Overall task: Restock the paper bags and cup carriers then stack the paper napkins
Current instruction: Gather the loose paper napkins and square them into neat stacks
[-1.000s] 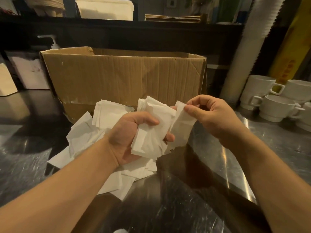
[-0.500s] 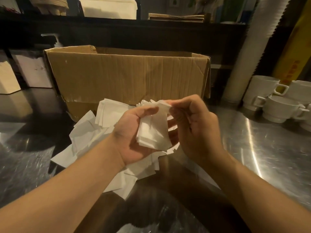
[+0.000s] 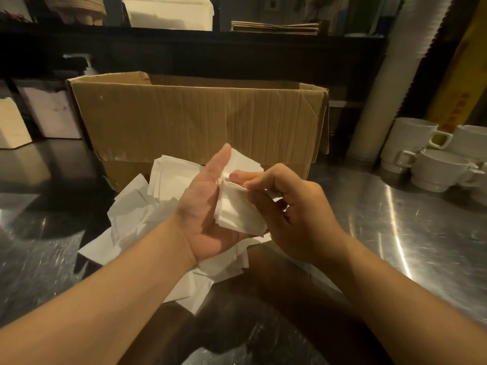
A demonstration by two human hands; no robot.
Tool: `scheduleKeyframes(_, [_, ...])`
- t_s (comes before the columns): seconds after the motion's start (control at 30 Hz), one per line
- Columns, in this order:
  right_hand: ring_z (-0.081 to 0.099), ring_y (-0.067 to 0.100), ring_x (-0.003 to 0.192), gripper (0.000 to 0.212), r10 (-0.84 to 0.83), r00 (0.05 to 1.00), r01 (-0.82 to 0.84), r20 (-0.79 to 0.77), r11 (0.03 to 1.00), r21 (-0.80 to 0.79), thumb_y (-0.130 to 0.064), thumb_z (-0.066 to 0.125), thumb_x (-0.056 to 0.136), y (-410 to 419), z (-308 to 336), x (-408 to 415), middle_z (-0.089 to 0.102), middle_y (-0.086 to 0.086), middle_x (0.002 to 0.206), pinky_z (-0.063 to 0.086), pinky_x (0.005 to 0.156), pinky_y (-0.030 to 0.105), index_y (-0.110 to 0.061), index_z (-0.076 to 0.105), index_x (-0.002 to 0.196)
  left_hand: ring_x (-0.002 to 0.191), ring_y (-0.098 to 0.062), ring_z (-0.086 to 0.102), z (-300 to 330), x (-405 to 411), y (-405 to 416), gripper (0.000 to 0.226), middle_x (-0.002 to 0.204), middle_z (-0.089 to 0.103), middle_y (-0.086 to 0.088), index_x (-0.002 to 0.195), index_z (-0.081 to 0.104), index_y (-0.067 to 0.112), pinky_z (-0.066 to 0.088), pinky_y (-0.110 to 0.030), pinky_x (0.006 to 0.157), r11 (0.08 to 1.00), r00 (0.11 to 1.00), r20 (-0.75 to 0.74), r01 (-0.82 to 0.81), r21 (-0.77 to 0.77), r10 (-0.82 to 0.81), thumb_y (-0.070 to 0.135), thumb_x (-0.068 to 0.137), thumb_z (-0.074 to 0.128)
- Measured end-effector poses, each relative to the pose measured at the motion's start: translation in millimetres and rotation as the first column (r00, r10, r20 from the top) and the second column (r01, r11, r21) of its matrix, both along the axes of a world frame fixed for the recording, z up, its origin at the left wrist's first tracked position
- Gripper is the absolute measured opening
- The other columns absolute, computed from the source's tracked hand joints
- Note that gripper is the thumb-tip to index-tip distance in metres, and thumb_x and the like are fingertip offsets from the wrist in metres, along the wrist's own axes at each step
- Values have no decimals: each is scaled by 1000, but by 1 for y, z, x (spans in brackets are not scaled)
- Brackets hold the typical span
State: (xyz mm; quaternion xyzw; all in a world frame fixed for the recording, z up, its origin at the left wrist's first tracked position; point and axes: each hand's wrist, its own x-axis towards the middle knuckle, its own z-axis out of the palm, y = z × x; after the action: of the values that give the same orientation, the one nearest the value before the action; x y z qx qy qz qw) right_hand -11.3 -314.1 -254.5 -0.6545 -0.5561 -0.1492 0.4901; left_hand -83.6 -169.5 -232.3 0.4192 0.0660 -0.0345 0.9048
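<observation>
Since half a second ago, left hand (image 3: 208, 206) opens flat, thumb raised, cradling the napkin stack (image 3: 238, 212) just before the cardboard box (image 3: 197, 119). Right hand (image 3: 290, 206) pinches the stack's top edge. Left fingers are hidden behind the stack. Loose napkins (image 3: 131, 206) spread at the box's foot; counter (image 3: 395, 233) right of it lies bare up to white cups (image 3: 434, 169).

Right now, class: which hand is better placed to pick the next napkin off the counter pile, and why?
Right. The left hand cradles the stack in its palm, so it is occupied. The right hand only pinches the stack's top edge and could let go and reach the pile.
</observation>
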Motion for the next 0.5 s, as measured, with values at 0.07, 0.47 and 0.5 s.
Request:
scheduleKeyframes(0.07, [62,9,125,11,45,999,-45,14,999,-28,-20,62,98,-3,1,1,69,0,130,59,84,20,-15,63,109,72,-23,72,2,0,0,60,73,68,-7,71,77,6,60,-39,77,1000,1000,-17,8,6,-8,54,98,52])
scheduleKeyframes(0.47, [66,9,95,17,-174,952,204,-252,974,98,-32,57,98,-11,10,16,69,-5,97,56,81,25,-21,70,97,86,-30,67,-1,5,11,54,112,64,-18,137,56,5,60,-43,80,993,1000,-19,-19,-120,17,20,86,64])
scheduleKeyframes(0.5, [65,8,88,14,-225,915,277,-335,954,117,-29,58,100,-12,10,21,68,-6,91,56,75,23,-21,68,95,82,-29,65,-2,5,13,59,114,64,-19,140,53,7,58,-42,78,987,999,-21,-43,-156,41,18,83,65])
